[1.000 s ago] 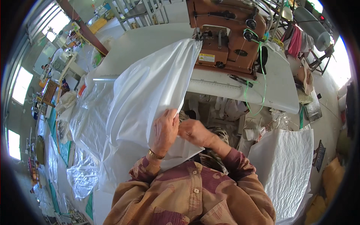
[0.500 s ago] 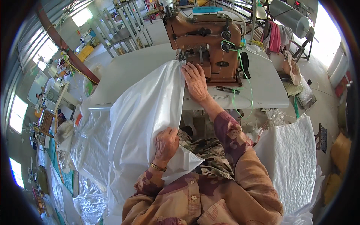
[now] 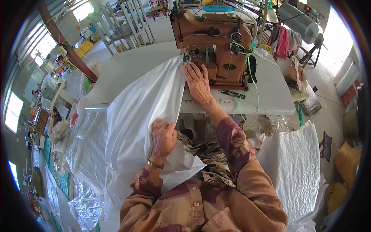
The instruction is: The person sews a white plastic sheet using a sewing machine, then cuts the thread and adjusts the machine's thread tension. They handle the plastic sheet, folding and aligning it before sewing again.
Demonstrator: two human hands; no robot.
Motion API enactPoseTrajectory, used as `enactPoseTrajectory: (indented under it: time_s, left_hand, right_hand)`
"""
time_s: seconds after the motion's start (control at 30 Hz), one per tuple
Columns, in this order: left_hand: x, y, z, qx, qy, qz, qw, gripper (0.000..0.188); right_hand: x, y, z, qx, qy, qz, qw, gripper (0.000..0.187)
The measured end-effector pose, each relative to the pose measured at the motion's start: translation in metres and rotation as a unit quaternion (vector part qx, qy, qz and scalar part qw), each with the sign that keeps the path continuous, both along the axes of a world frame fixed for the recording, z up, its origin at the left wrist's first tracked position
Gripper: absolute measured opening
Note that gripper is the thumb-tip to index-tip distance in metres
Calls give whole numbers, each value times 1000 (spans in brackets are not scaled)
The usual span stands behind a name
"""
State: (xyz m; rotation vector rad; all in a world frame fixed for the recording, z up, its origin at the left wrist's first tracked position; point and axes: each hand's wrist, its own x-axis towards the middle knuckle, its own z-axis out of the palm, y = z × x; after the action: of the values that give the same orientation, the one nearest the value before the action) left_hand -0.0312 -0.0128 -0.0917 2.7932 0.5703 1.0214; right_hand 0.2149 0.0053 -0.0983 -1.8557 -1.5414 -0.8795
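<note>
A brown sewing machine point(image 3: 222, 46) stands on a grey worktable point(image 3: 127, 69). From its needle area a large white woven plastic sheet point(image 3: 131, 104) hangs over the table's front edge and across my lap. Just in front of the needle, my right hand point(image 3: 198, 83) lies on the sheet's right edge, fingers stretched out and slightly apart. Lower down, my left hand point(image 3: 163, 140) has its fingers bent into the sheet, gathering folds; its thumb is partly hidden. Small dark thread snips point(image 3: 233, 94) lie by the machine base, right of my right hand.
Green thread point(image 3: 258, 98) trails from the machine over the table's front edge. To my right hangs a stack of white sheets point(image 3: 291, 170). Clear plastic point(image 3: 87, 143) is heaped at left. A metal frame point(image 3: 123, 29) stands behind the table, and pink and grey cloths point(image 3: 284, 42) hang at right.
My left hand has slid up along the sheet, its fingers looser than before. The sheet's edge and my right hand sit slightly farther in at the needle. The whole view has shifted a little.
</note>
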Motion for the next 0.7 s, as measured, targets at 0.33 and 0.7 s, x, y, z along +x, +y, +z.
enactPoseTrajectory:
  time_s: [0.33, 0.7]
  left_hand:
    - [8, 4, -6, 21, 25, 4, 999, 9]
    - [39, 5, -6, 53, -3, -11, 999, 7]
  right_hand:
    - [9, -7, 0, 1, -3, 73, 997, 50]
    - [12, -12, -2, 16, 8, 92, 996, 49]
